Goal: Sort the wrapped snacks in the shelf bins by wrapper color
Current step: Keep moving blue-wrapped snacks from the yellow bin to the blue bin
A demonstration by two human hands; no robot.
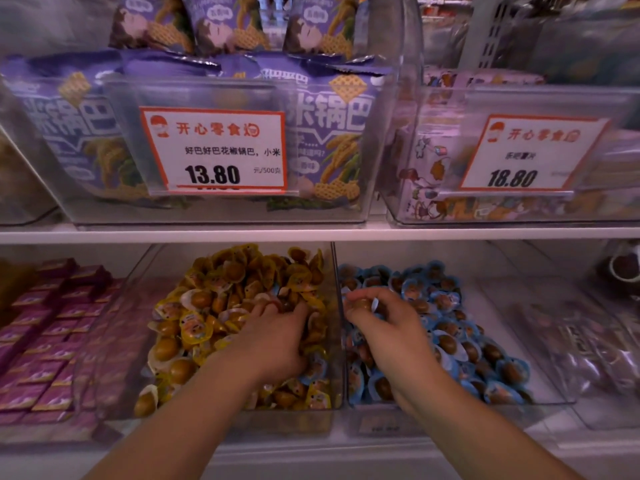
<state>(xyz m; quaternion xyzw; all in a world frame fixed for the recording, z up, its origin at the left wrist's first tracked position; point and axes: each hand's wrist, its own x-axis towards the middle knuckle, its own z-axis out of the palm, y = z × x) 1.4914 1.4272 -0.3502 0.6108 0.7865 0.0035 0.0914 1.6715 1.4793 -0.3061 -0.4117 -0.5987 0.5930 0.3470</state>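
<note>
Sorting is mid-way, as I judge it: my right hand [377,317] pinches one blue-wrapped snack [363,304] over the blue bin [561,393], right at the divider. My left hand [277,337] is buried in the yellow bin [138,289], fingers curled down into the yellow snacks [207,306]; whether it grips one I cannot tell. A few blue wrappers [313,370] sit among the yellow at about 4 o'clock from my left hand, touching the wrist. Next, I reckon, I drop the pinched piece on the blue pile at 3 o'clock, then fish out those strays.

At 9 o'clock lie pink boxes [45,358]. On the shelf above, at 12 o'clock, purple bags [79,133] carry a price card [214,150] reading "开心零食" and "13.80"; the card at 2 o'clock [533,154] reads "18.80".
</note>
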